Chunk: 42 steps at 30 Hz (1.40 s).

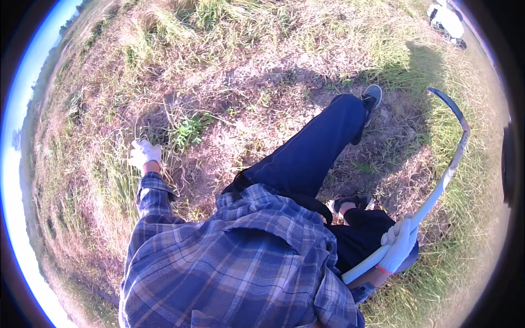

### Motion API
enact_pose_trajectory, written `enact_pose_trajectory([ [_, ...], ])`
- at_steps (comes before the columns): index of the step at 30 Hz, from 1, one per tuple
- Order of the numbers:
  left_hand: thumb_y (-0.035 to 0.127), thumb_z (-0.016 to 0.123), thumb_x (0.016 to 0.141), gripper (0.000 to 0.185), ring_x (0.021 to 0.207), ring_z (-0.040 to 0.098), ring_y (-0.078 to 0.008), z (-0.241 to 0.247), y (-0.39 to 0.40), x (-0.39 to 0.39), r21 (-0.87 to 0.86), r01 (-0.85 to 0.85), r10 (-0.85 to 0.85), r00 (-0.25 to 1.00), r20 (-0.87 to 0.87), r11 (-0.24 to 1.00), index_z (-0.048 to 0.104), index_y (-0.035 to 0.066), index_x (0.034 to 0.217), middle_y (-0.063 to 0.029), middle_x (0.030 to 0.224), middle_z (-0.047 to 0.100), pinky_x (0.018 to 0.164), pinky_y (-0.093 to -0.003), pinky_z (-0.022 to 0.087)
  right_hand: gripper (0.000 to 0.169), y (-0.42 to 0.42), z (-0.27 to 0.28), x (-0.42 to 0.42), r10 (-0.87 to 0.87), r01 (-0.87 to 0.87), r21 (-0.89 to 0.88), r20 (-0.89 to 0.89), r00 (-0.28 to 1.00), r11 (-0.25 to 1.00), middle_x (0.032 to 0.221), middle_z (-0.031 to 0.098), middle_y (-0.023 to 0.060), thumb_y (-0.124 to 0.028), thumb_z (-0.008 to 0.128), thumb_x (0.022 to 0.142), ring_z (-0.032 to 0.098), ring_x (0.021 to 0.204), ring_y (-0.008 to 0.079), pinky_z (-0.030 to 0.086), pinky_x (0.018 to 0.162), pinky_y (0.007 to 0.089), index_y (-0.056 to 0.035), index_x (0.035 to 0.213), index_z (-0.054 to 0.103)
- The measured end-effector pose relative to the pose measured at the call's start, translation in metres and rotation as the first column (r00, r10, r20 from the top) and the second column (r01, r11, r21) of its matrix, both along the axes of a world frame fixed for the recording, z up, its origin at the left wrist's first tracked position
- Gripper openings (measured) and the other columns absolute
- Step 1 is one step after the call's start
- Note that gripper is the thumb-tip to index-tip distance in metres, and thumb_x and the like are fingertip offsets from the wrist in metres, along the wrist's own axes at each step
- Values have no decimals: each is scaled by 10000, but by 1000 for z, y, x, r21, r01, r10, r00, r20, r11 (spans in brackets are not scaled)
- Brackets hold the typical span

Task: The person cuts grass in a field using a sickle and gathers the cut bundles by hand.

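Note:
My right hand (397,242), in a white knit glove with a red-edged cuff, grips the pale handle of a long-handled sickle (435,192). The handle slants up and away to the right. Its dark curved blade (450,105) hooks back to the left at the far end, over the grass. My left hand (145,154), in a white knit glove too, reaches out at the left beside tall grass stalks (123,174). Its fingers look partly curled, but whether any stalks are inside them cannot be seen. A leafy green weed (191,130) grows just right of this hand.
Cut dry grass and bare soil (233,143) lie before me. My shoe (372,96) is planted ahead on the right, in shadow. Taller grass (463,197) lines the right side. A white and dark object (447,22), too small to identify, stands at the far upper right.

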State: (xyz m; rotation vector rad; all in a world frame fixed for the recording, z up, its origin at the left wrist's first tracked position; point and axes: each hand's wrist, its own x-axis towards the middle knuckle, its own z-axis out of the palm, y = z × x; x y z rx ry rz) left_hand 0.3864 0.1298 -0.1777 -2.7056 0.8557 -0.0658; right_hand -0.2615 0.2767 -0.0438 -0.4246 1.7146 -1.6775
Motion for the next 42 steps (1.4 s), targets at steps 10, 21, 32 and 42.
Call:
enact_pose_trajectory([
  [10,232,648,900,350,1221,601,-339,-66,-73,-275,-608,722,-767,-171,-619,329,660,60,1204,-123,1317,657,1036,-433,482,198,46,55,34,-143,144,-5,-171,975,990,635,455,-20,-100,531,1012,385,417,56,337,373,215,-36,1199,527],
  [21,232,648,902,353,1218,603,-338,-136,-86,-258,142,934,-386,270,-882,327,657,66,1214,-125,1317,655,1035,-429,483,245,75,46,-54,-246,337,224,-353,903,915,685,479,-14,-132,582,979,408,455,60,330,408,213,-36,1201,539],
  [32,232,648,905,356,1216,606,-337,-138,-153,-358,211,880,-347,374,-860,426,653,72,1223,-126,1318,653,1034,-424,485,215,-103,-139,-337,-94,365,523,-473,876,770,719,502,-27,-219,622,994,455,522,46,386,456,218,-40,1086,549],
  [42,231,648,908,359,1214,608,-336,-182,-210,-476,362,839,-252,484,-838,407,650,78,1232,-127,1319,651,1033,-420,487,186,-144,-299,-420,-299,363,637,-211,931,680,707,513,17,-155,585,998,479,496,81,392,429,258,-57,1121,485],
])
